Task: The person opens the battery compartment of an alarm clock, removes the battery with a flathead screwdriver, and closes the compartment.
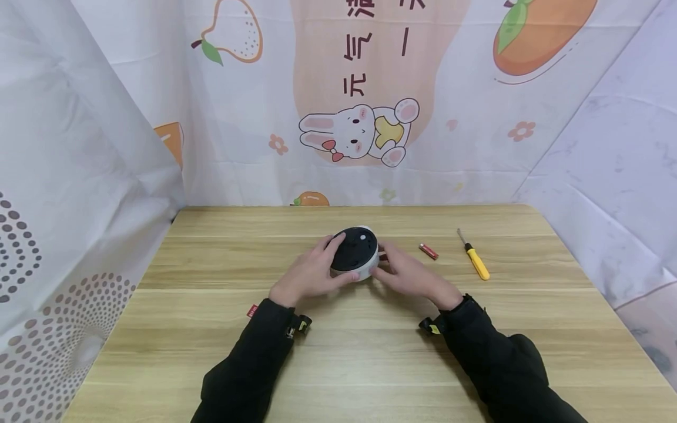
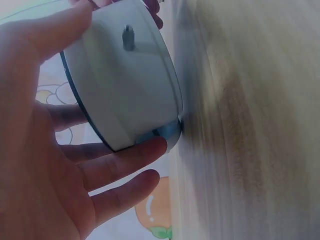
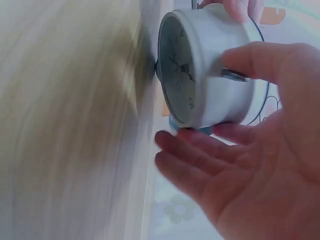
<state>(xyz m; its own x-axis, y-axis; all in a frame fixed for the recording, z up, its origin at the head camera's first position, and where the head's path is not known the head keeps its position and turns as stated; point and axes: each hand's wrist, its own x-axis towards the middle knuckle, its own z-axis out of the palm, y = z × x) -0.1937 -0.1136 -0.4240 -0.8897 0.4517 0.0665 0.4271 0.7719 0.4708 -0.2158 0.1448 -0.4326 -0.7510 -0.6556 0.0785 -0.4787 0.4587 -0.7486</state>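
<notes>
A round white alarm clock [image 1: 355,251] with a black back stands tilted at the middle of the table, its back facing up. In the right wrist view its dial and hands [image 3: 182,67] face down toward the wood, with the rim close against it. My left hand [image 1: 315,271] grips the clock from the left, one finger on the black back and the thumb by the near side. From the right, my right hand [image 1: 406,273] holds the white casing [image 3: 225,45], thumb by a small metal foot [image 3: 234,75] and fingers at the far side.
A red battery [image 1: 428,251] lies right of the clock on the wooden table [image 1: 349,364]. Beyond it is a screwdriver [image 1: 478,263] with a yellow handle. A small red thing [image 1: 252,311] shows beside the left sleeve. Printed cloth [image 1: 238,129] hangs behind the table.
</notes>
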